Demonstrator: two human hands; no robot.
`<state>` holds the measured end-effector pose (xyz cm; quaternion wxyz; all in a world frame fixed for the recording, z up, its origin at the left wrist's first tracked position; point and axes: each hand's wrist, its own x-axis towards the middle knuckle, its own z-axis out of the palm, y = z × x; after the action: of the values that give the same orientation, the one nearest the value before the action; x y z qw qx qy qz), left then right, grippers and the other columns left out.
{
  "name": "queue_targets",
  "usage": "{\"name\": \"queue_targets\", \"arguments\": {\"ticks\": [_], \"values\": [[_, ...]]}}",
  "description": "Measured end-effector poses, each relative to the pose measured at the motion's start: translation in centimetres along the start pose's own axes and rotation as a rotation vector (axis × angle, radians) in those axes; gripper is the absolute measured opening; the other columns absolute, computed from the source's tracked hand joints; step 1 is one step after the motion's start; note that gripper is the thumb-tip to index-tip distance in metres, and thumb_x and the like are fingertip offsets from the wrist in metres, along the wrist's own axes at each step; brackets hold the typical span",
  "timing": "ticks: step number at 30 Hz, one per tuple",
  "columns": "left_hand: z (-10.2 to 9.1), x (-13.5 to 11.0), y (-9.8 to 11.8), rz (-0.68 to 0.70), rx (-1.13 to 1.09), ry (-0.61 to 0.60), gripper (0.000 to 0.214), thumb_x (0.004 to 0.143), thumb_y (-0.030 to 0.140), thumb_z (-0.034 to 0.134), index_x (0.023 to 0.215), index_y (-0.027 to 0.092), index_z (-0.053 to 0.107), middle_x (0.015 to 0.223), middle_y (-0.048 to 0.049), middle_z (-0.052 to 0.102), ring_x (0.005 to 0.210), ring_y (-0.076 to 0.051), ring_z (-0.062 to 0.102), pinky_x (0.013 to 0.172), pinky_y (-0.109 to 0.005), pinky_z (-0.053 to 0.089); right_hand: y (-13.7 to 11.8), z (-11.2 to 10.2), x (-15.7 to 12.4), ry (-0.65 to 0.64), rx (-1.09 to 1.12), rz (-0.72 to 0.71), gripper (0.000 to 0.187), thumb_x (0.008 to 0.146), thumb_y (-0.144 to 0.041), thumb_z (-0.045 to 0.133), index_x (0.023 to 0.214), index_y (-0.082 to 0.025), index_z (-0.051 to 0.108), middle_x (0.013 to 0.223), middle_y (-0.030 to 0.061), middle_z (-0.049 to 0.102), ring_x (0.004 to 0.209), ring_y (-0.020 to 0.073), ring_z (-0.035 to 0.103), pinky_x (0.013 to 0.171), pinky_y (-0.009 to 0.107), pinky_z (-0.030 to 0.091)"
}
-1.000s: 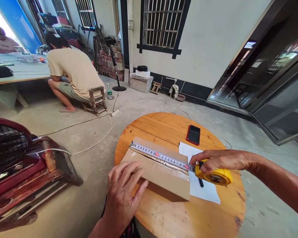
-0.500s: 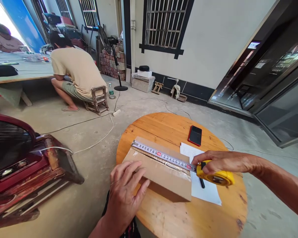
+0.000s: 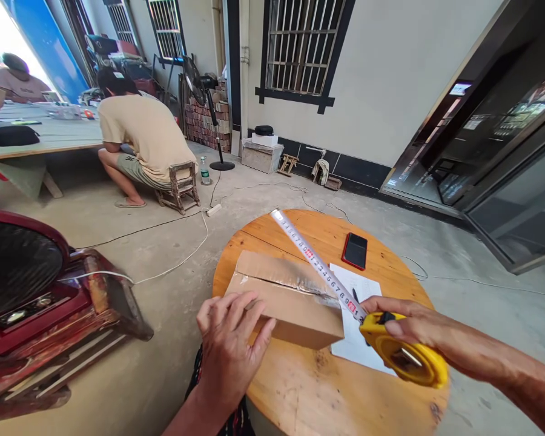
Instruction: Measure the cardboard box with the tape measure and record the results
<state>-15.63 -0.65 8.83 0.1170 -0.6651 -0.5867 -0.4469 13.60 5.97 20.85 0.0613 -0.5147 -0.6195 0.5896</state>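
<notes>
A flat cardboard box [image 3: 295, 303] with taped flaps lies on the round wooden table [image 3: 327, 393]. My left hand [image 3: 229, 345] rests on the box's near left corner, fingers spread flat. My right hand [image 3: 406, 327] grips a yellow tape measure [image 3: 404, 357] near the table's right side. Its extended blade [image 3: 318, 266] runs up and to the left, lifted over the box's right end toward the far edge of the table. A white sheet of paper [image 3: 358, 321] with a black pen [image 3: 355, 295] lies under the blade.
A red-cased phone [image 3: 355, 250] lies on the far side of the table. A dark red fan and wooden stand [image 3: 49, 297] sit at the left. A person [image 3: 140, 139] squats on a small stool beyond, near a long table [image 3: 40, 133]. Cables [image 3: 181, 242] cross the floor.
The tape blade has lifted off the box's top edge and swung to point toward the far side of the table. My right hand moved nearer and right with the case. My left hand stayed on the box.
</notes>
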Motion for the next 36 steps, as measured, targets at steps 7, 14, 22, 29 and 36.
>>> {"name": "queue_targets", "arguments": {"ticks": [7, 14, 22, 29, 36], "values": [[1.3, 1.7, 0.8, -0.035, 0.046, 0.008, 0.010, 0.083, 0.024, 0.071, 0.092, 0.023, 0.069, 0.100, -0.0030, 0.072, 0.093, -0.027, 0.058, 0.091, -0.048, 0.033, 2.8, 6.9, -0.9, 0.055, 0.332, 0.076, 0.060, 0.068, -0.072, 0.063, 0.104, -0.024, 0.063, 0.076, 0.0015, 0.060, 0.068, 0.0184, 0.060, 0.067, 0.029, 0.049], [1.6, 1.8, 0.3, -0.030, -0.006, -0.021, 0.010, 0.085, 0.018, 0.065, 0.092, 0.024, 0.068, 0.101, -0.0027, 0.070, 0.094, -0.026, 0.057, 0.089, -0.044, 0.035, 5.8, 11.1, 0.9, 0.033, 0.228, 0.039, 0.057, 0.069, -0.074, 0.062, 0.093, -0.023, 0.067, 0.073, -0.0004, 0.055, 0.065, 0.0148, 0.050, 0.062, 0.025, 0.045], [1.1, 1.6, -0.2, 0.004, -0.056, -0.015, 0.014, 0.087, 0.015, 0.060, 0.094, 0.024, 0.068, 0.100, -0.0013, 0.071, 0.094, -0.022, 0.058, 0.088, -0.041, 0.035, 4.7, 12.0, 1.3, 0.086, 0.154, -0.023, 0.059, 0.077, -0.077, 0.053, 0.089, -0.020, 0.064, 0.079, 0.0004, 0.054, 0.074, 0.0159, 0.049, 0.072, 0.026, 0.042], [1.1, 1.6, -0.2, 0.011, -0.043, -0.008, 0.014, 0.087, 0.015, 0.060, 0.093, 0.024, 0.068, 0.100, -0.0023, 0.072, 0.095, -0.023, 0.059, 0.088, -0.041, 0.036, 6.2, 13.0, 2.1, 0.043, 0.247, -0.001, 0.068, 0.066, -0.086, 0.054, 0.085, -0.021, 0.060, 0.070, -0.0025, 0.045, 0.063, 0.0127, 0.037, 0.063, 0.025, 0.036], [1.0, 1.6, -0.2, 0.017, -0.044, -0.022, 0.013, 0.088, 0.015, 0.058, 0.093, 0.024, 0.067, 0.099, -0.0020, 0.072, 0.094, -0.022, 0.059, 0.088, -0.041, 0.036, 5.9, 13.3, 1.8, 0.012, 0.260, -0.026, 0.068, 0.069, -0.084, 0.053, 0.091, -0.020, 0.059, 0.073, -0.0019, 0.047, 0.066, 0.0130, 0.040, 0.065, 0.025, 0.035]]}}
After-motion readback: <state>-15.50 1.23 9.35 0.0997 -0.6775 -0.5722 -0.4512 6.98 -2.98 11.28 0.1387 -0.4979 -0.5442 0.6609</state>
